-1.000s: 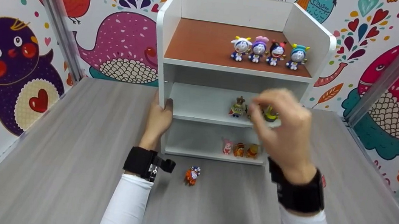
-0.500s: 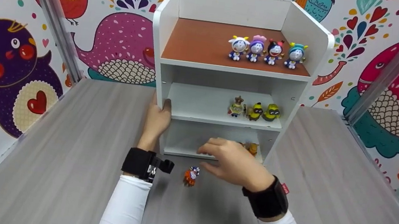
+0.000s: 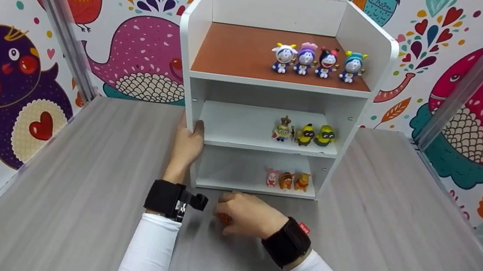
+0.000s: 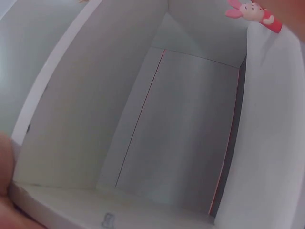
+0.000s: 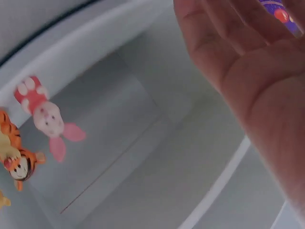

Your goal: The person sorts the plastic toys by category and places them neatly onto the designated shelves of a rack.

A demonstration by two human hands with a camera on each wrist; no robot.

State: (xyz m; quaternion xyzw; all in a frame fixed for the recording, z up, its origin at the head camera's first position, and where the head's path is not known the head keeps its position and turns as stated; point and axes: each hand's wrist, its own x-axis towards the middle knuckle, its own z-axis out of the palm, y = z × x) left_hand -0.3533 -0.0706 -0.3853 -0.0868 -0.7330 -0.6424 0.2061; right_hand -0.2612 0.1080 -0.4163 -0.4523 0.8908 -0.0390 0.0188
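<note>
In the head view, my left hand [image 3: 185, 147] grips the left side panel of the white toy shelf [image 3: 269, 149], thumb in front. A bit of that hand shows at the edge of the left wrist view. My right hand [image 3: 252, 215] reaches down over a small orange figurine [image 3: 225, 218] on the table before the shelf; the figurine is mostly hidden between fingers and thumb. The right wrist view shows the palm with the fingers fairly straight, their tips out of frame. On the bottom shelf stand a pink piglet figurine [image 3: 271, 178], a tiger figurine [image 3: 285, 180] and a yellow bear figurine [image 3: 301, 182].
Three yellow-green minion figurines [image 3: 306, 135] stand on the middle shelf, toward the right. Several blue-and-white cat figurines [image 3: 305, 59] line the right part of the brown top shelf. Grey wood-grain table [image 3: 92, 191] surrounds the unit, with patterned walls behind.
My right hand has come down and left from in front of the middle shelf to the orange figurine on the table. The left hand stays on the side panel.
</note>
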